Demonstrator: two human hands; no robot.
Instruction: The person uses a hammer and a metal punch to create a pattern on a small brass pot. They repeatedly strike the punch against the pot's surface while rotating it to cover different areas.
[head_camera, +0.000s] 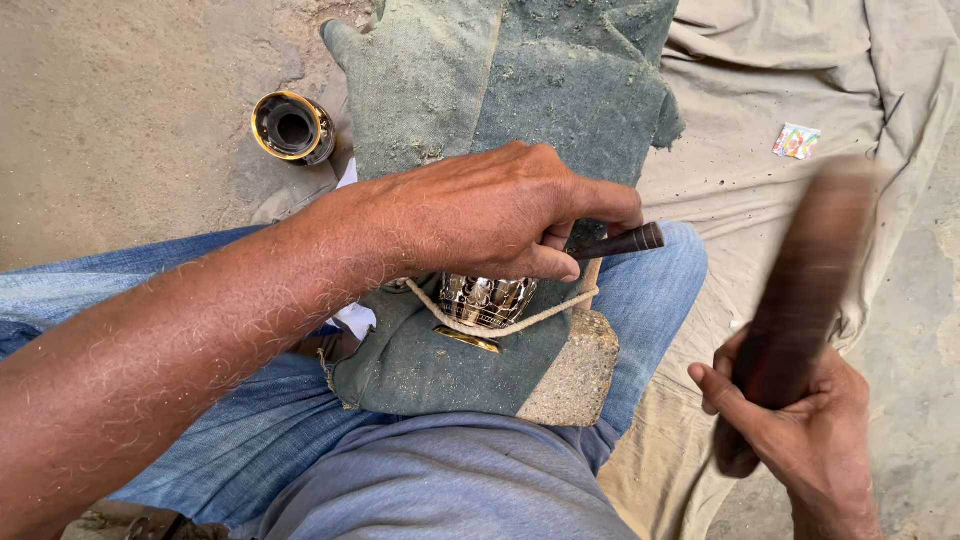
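2 hands in view: left hand (500, 215) & right hand (800, 420), each w/ 1 tool — 1 dark punch-like rod (620, 241) in the left, 1 blurred dark wooden mallet (805, 290) in the right. 2 metal pots: 1 engraved shiny pot (485, 300) under the left hand w/ 1 cord (530, 320) looped round it, 1 gold-rimmed pot (292, 127) lying on the ground. Also 1 green cloth (520, 90), 1 stone block (575, 375), 1 beige sheet (780, 80), 1 small coloured wrapper (796, 141).

Silver embossed cup (486, 299), gold rim; dusty green cloth (520, 90); blue jeans (650, 290); blurred mallet (805, 290) seemingly dark brown.
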